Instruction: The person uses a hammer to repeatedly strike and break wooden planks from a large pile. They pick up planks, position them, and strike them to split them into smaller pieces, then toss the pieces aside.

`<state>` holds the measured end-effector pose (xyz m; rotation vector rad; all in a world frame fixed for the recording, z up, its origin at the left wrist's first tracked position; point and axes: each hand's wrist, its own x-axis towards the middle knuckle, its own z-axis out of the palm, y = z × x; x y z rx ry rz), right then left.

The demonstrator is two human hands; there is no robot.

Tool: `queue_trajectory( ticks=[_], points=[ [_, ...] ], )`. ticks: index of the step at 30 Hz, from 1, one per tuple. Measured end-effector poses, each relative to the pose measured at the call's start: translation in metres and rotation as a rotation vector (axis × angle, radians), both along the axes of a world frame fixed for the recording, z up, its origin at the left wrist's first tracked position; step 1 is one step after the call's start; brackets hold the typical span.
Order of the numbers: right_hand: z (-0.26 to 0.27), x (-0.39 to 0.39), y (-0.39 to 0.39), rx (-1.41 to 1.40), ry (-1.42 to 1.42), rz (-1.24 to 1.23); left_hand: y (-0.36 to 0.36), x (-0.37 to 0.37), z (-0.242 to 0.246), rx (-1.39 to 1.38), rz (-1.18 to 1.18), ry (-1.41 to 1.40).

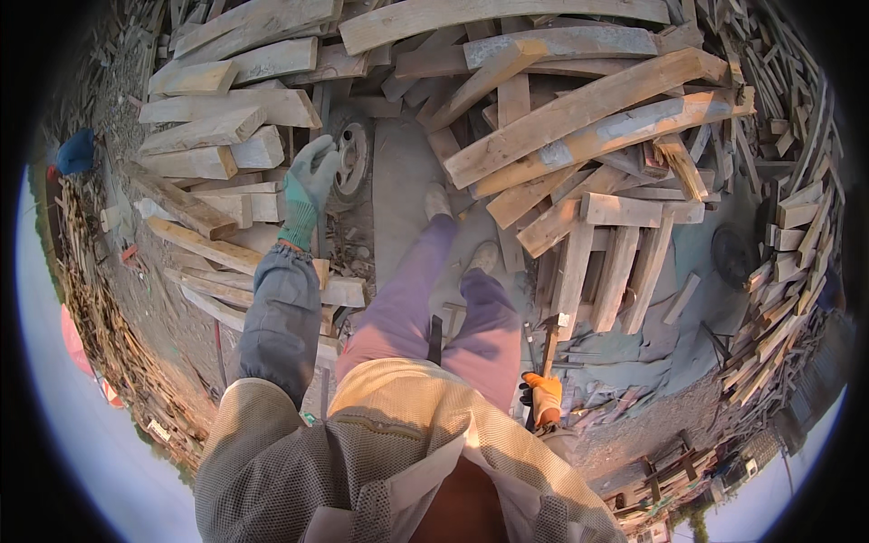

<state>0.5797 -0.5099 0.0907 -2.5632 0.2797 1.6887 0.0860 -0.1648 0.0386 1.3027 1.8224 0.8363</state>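
My left hand [314, 178], in a grey-and-green knit work glove, is raised in front of me with nothing in it. It is seen beside a spoked wheel with a black tyre [353, 156] and the stacked wood offcuts [237, 146] on the left. My right hand [543, 396], in an orange glove, grips the wooden handle of a hammer [551, 345] low at my right side. The hammer's head points away from me, towards short upright timbers [614, 278]. Ahead lies a heap of rough beams [584, 115], some with grey patches on their faces.
My shoes [438, 201] stand on grey flooring [399, 190] between the timber stacks. A second wheel [733, 254] is at the right, near another wood pile [791, 271]. A loose board [681, 298] lies on the ground there. A person in blue [76, 151] is far left.
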Motion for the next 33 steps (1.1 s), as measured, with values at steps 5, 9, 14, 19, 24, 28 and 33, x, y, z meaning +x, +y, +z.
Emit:
queue_trajectory(
  ticks=[5, 9, 14, 19, 24, 28, 33],
  points=[
    [0.021, -0.009, -0.064, -0.15, -0.055, -0.09, 0.01, 0.138, -0.194, -0.153, -0.52, 0.181],
    [0.03, -0.022, -0.128, -0.194, -0.015, -0.057, 0.036, 0.171, -0.236, -0.564, -0.547, 0.103],
    [0.027, -0.041, -0.176, -0.216, -0.002, 0.216, 0.006, 0.176, -0.132, -0.105, -0.553, 0.62],
    [0.0, -0.039, -0.192, -0.236, 0.056, 0.297, 0.038, 0.166, -0.016, 0.202, -0.404, 0.563],
    [-0.032, -0.019, -0.2, -0.059, 0.115, 0.866, 0.081, 0.17, 0.14, 0.213, -0.409, 0.229],
    [-0.034, 0.002, -0.18, 0.025, 0.039, 0.987, 0.11, 0.197, 0.301, 0.409, -0.339, 0.021],
    [-0.027, 0.015, -0.147, -0.002, 0.119, -0.101, 0.1, 0.224, 0.464, 0.514, -0.431, 0.186]
  ],
)
